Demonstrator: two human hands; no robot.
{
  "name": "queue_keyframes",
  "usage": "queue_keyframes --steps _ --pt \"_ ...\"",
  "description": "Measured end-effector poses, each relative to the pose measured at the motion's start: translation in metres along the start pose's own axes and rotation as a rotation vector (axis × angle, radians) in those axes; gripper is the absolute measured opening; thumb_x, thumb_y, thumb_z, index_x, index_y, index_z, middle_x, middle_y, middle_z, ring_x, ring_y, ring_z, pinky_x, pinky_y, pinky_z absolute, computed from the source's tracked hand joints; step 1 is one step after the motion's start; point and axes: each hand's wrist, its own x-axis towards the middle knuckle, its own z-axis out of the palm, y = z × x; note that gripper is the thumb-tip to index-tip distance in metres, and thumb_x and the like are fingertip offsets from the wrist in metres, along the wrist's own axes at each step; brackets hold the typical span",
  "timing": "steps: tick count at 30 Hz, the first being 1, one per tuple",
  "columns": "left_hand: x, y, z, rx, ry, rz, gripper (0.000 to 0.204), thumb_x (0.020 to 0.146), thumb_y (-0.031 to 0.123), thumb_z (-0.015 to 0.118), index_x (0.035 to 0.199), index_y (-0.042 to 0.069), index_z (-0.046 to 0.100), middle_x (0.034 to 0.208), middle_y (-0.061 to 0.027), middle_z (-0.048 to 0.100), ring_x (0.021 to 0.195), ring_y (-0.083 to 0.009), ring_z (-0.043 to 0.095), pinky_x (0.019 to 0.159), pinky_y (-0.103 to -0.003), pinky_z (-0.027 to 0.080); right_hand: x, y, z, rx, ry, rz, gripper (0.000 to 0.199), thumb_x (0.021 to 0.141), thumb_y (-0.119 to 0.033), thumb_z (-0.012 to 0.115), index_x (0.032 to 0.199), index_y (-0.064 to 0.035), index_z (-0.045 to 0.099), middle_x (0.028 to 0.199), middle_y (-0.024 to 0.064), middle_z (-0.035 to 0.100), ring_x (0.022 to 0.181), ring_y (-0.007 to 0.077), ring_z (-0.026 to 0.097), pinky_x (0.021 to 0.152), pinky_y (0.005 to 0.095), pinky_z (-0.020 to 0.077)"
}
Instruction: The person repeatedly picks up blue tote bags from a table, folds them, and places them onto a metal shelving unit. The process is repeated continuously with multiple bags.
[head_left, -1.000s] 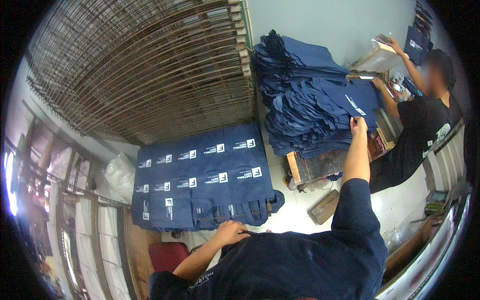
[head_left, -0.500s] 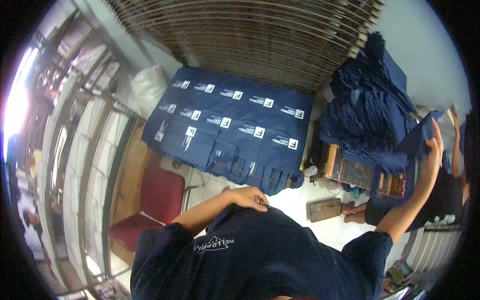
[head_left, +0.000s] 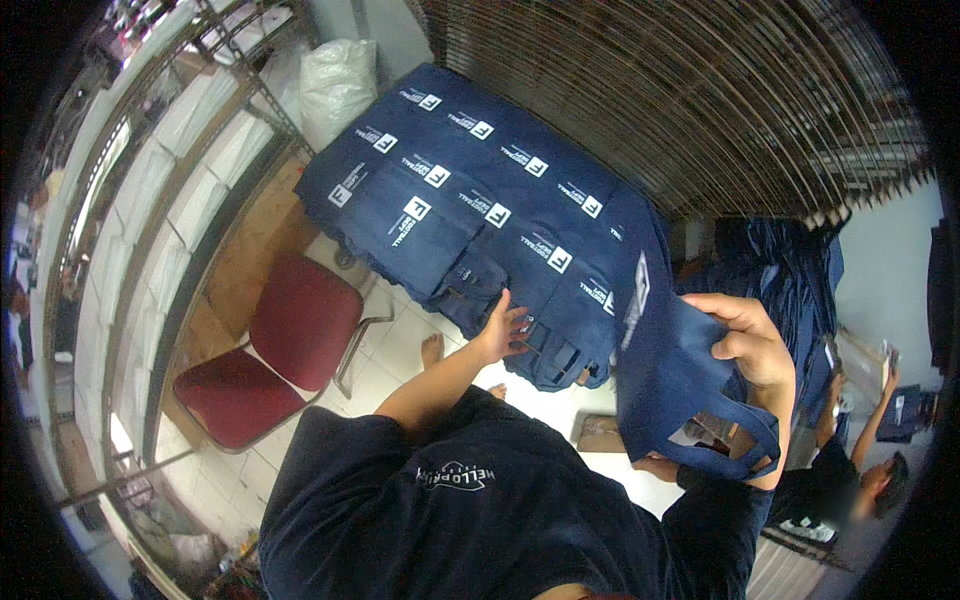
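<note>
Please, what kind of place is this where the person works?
Probably a small workshop where cloth bags are sorted or packed. The right hand holds a navy bag, the left hand rests on rows of navy bags laid overlapping, and a heap of dark blue cloth lies beyond.

— Any labels or packages?
— White square prints (head_left: pixel 496 214) with white lettering, in rows across the navy bags (head_left: pixel 470 200) on the worktop.
— Packages?
— A white plastic sack (head_left: pixel 338 88), far left, beside the shelving.
</note>
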Motion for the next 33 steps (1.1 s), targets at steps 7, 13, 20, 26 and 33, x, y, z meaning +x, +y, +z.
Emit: queue_keyframes --steps 7,13,20,26,33 --pt "-0.018 0.063 -0.052 -0.639 -0.498 0.243 0.118 0.061 0.091 0.035 0.145 0.009 0.018 0.149 -0.0147 0.019 0.139 -0.0353 0.01 0.106 -0.058 0.017 0.06 0.003 -0.002 -0.053 0.15 -0.055 0.065 0.056 -0.003 0.051 0.121 0.0043 0.054 0.113 0.0124 0.062 0.1 0.02 0.059 0.093 0.0285 0.0413" --pt "-0.035 0.09 -0.12 -0.358 0.014 0.669 0.068 0.081 0.048 0.052 0.132 0.006 0.036 0.127 -0.0158 0.047 0.117 -0.0329 0.045 0.099 -0.057 0.032 0.131 0.105 -0.025 -0.184 0.324 0.263 0.047 0.075 -0.003 0.057 0.123 -0.0023 0.053 0.108 0.0097 0.062 0.096 0.0153 0.059 0.072 0.0279 0.0507" --pt "0.027 0.071 -0.221 0.116 0.615 0.392 0.043 0.076 0.004 0.059 0.117 0.002 0.047 0.089 -0.0077 0.055 0.075 -0.0192 0.058 0.062 -0.031 0.052 0.255 0.313 -0.009 -0.778 0.578 0.149 0.034 0.075 -0.013 0.066 0.108 -0.0051 0.062 0.108 0.0182 0.063 0.094 0.0322 0.063 0.081 0.0369 0.0495" --pt "0.043 0.067 -0.272 0.247 0.727 0.417 0.045 0.074 -0.005 0.062 0.116 0.0 0.046 0.083 -0.0064 0.052 0.07 -0.0166 0.056 0.059 -0.028 0.051 0.316 0.354 0.037 -0.71 0.685 0.442 0.035 0.076 -0.02 0.066 0.11 -0.0145 0.063 0.109 0.0116 0.064 0.105 0.0326 0.058 0.089 0.0416 0.0455" --pt "0.065 0.066 -0.289 0.268 0.864 0.424 0.054 0.072 -0.003 0.066 0.121 -0.003 0.043 0.076 -0.0051 0.05 0.06 -0.015 0.055 0.054 -0.028 0.049 0.34 0.379 0.035 -0.694 0.822 0.411 0.031 0.072 -0.017 0.068 0.103 -0.0141 0.066 0.09 0.0143 0.067 0.085 0.0329 0.064 0.078 0.0416 0.0502"
